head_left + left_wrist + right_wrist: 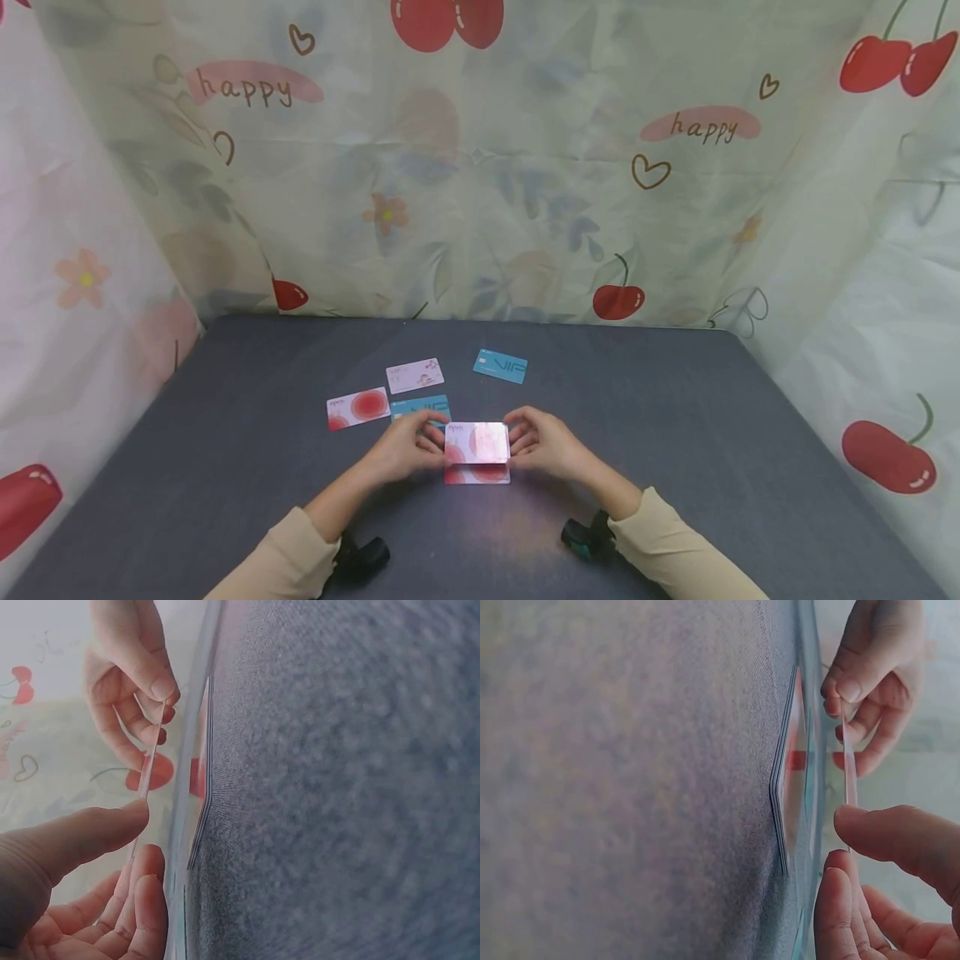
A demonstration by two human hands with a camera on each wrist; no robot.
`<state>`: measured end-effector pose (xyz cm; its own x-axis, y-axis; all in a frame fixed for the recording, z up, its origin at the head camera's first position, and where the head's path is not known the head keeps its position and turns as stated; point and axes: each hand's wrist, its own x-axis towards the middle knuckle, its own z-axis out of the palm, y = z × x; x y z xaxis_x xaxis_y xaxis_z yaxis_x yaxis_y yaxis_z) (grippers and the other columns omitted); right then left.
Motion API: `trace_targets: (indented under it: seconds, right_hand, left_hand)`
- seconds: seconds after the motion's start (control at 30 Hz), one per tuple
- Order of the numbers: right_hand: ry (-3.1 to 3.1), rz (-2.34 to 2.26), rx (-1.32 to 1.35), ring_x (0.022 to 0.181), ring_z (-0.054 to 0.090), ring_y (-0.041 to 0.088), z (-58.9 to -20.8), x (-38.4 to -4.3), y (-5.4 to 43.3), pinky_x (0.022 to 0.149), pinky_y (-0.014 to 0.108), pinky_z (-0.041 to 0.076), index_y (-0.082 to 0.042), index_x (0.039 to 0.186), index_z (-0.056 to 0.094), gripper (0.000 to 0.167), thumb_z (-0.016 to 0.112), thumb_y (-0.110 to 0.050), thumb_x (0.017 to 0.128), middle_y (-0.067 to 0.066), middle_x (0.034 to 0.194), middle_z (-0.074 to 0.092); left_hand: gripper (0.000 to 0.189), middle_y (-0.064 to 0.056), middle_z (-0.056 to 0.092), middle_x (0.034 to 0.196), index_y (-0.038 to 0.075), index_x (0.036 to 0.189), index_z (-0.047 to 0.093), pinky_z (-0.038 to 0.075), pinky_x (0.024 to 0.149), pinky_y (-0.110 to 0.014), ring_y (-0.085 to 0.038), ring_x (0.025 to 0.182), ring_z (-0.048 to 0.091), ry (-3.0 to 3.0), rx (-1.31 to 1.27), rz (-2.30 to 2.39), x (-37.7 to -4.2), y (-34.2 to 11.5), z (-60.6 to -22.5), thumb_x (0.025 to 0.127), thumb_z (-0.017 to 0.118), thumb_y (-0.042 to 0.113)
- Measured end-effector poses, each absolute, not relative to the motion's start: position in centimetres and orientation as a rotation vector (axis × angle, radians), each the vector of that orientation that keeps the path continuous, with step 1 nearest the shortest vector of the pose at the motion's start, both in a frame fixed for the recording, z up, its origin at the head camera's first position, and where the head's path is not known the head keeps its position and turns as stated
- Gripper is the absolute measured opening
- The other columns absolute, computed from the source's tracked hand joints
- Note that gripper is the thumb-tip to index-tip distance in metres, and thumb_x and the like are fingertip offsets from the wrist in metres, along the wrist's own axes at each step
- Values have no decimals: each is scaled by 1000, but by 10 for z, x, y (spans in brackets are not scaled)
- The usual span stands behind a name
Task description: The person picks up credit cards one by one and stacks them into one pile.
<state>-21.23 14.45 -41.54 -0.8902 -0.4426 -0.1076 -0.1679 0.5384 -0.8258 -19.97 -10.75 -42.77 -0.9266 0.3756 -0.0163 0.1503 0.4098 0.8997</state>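
Observation:
A pink-and-white card (468, 443) is held level by its two short ends, one hand at each side. My left hand (405, 450) pinches the left end between thumb and fingers. At the opposite end, my right hand (553, 446) pinches in the same way. Directly below, a small neat stack of cards (477, 477) lies on the dark table, its top one pink and red; the held card covers part of it in the head view. Both wrist views show a gap between the held card (154, 757) and the stack (780, 787).
Beyond my left hand lie a blue VIP card (420, 406), a white card with red circles (358, 408) and a pale pink card (415, 376). Another blue VIP card (500, 366) lies farther back. Patterned curtains (480, 167) stand behind and beside the dark table (637, 383).

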Motion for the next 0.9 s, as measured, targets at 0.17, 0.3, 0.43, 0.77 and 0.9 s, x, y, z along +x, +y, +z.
trace_targets:
  seconds: [0.17,0.3,0.43,0.77,0.9]
  right_hand:
    - [2459,-1281,-518,78,62,13,-416,-211,146,71,27,55,3,120,51,53,75,-3,74,12,95,59]
    - [2454,-1276,-516,78,62,13,-418,-210,146,71,26,55,3,120,51,52,75,-3,74,11,95,59]
    - [2450,-1274,-547,79,62,14,-420,-209,147,71,25,55,3,119,52,51,75,-3,73,12,95,60]
    - [2462,-1230,-600,79,61,13,-421,-208,149,70,24,54,3,118,52,51,76,-5,74,10,94,60]
    - [2466,-1216,-624,78,60,12,-422,-209,149,70,23,54,4,117,52,51,77,-6,73,11,94,60]
  left_hand:
    - [52,-12,62,89,-4,118,53,53,65,-21,-12,71,63,2470,458,1497,-197,-106,-427,74,77,8]
    - [52,-14,62,88,-6,117,53,53,65,-22,-11,70,61,2472,475,1488,-195,-106,-425,73,76,6]
    - [50,-14,62,87,-7,116,53,53,64,-21,-11,70,61,2487,474,1462,-193,-105,-424,73,76,5]
    - [49,-12,60,85,-8,113,55,52,65,-21,-12,70,59,2537,491,1412,-191,-103,-424,72,77,5]
    - [48,-12,59,84,-9,112,56,51,64,-20,-11,70,58,2551,497,1402,-191,-103,-425,71,78,6]
